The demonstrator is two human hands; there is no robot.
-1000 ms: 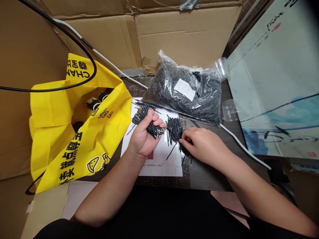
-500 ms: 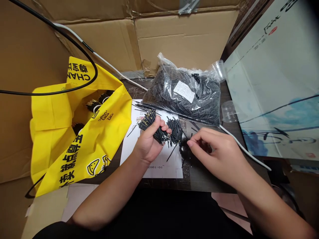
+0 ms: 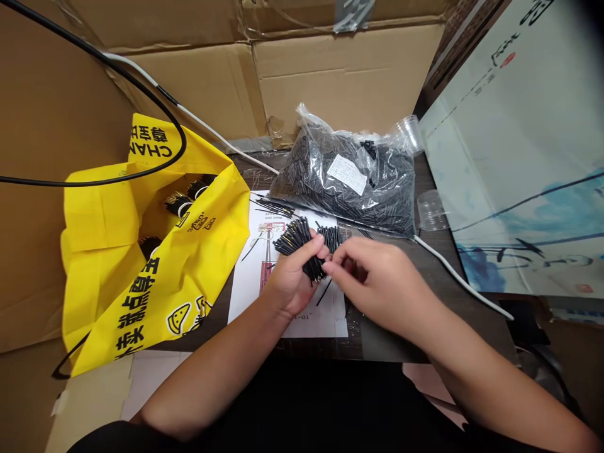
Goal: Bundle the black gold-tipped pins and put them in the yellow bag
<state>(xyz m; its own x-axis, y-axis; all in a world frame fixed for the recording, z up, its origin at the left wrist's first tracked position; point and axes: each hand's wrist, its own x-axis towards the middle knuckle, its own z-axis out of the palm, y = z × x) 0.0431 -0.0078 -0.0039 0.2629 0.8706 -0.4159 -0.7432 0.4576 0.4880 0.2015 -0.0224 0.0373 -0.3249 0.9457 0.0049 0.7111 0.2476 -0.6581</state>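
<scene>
Sheet: white printed paper sheet (image 3: 250, 280) lying flat on the dark wood-look counter (image 3: 377, 343); the landmark for the places below.
Bundle: thick fistful of thin black sticks, some gold-tipped (image 3: 291, 241), held above the sheet's middle and right part, its upper end fanned out.
Left hand: left hand (image 3: 293, 280) closed around the bundle, thumb across it; half a second ago it was a little farther left.
Right hand: right hand (image 3: 384, 280) was apart from the bundle then, off the sheet's right side; now its thumb and fingers are drawn together at the bundle's lower right end. Whether they pinch a stick, I cannot tell.
Meaning: both hands now meet at the bundle; I judge the work has shifted back to it from the loose pile.
Pile: loose heap of thin black sticks (image 3: 329, 236) on the sheet's upper right, partly hidden by the hands.
Clear bag: bulging see-through plastic bag of short black pieces (image 3: 387, 198), beyond the sheet's top edge, unmoved.
Yellow bag: bright yellow bag with black lettering (image 3: 111, 264), left of the sheet, also unmoved, with tied black bunches (image 3: 177, 205) inside.
</scene>
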